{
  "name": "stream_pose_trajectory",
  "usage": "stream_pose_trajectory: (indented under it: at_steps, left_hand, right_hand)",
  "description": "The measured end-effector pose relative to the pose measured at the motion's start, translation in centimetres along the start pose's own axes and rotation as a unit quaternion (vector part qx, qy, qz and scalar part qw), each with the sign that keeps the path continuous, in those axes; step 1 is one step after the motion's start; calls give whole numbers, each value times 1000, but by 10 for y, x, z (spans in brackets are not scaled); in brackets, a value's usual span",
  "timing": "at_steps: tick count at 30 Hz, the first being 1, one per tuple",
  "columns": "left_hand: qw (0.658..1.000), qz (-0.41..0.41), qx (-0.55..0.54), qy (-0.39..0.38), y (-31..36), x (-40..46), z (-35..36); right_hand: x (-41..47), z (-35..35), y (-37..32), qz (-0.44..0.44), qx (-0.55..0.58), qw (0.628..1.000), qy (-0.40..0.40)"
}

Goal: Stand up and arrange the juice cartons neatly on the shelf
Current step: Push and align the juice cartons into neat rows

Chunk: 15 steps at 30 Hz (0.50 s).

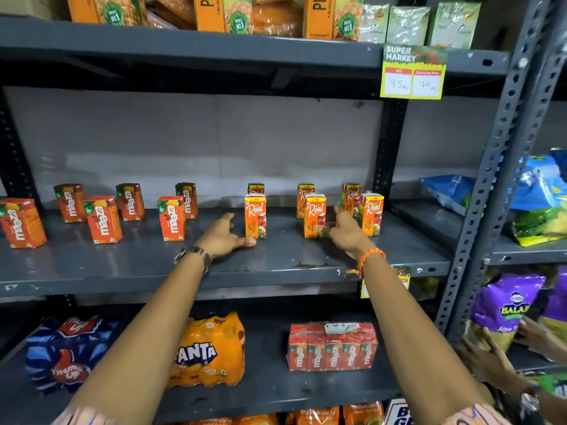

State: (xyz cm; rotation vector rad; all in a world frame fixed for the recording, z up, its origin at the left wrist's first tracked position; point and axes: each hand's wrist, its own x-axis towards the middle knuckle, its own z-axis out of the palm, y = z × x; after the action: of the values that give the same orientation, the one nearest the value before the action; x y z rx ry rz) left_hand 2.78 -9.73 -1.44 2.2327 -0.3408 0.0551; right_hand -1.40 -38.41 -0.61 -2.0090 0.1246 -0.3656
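Observation:
Small juice cartons stand upright on the grey middle shelf [276,259]. Several red Maaza cartons [104,219] fill the left half in two staggered rows. Several orange Real cartons [255,214] fill the right half, also front and back. My left hand [225,236] lies on the shelf with fingers spread, its thumb beside the base of the front Real carton. My right hand [345,230] is open too, thumb touching the base of another front Real carton [314,215]. Neither hand grips anything.
A yellow price tag [412,72] hangs from the shelf above, which holds orange boxes [211,13]. Below sit a Fanta pack [211,351], a Thums Up pack [64,351] and a wrapped Maaza multipack [333,348]. Snack bags [506,305] and another person's hands [487,360] are at right.

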Motion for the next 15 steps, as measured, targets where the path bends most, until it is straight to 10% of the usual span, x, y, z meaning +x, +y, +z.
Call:
stream_pose_trajectory:
  at_steps: [6,15]
  left_hand:
    - [945,125,269,139,-18,-87,25]
    - [904,119,385,141,-18,-106,43]
  right_hand:
    - [-23,-39,16,-39,24,931,363]
    - [20,-51,27,93,-111,957,251]
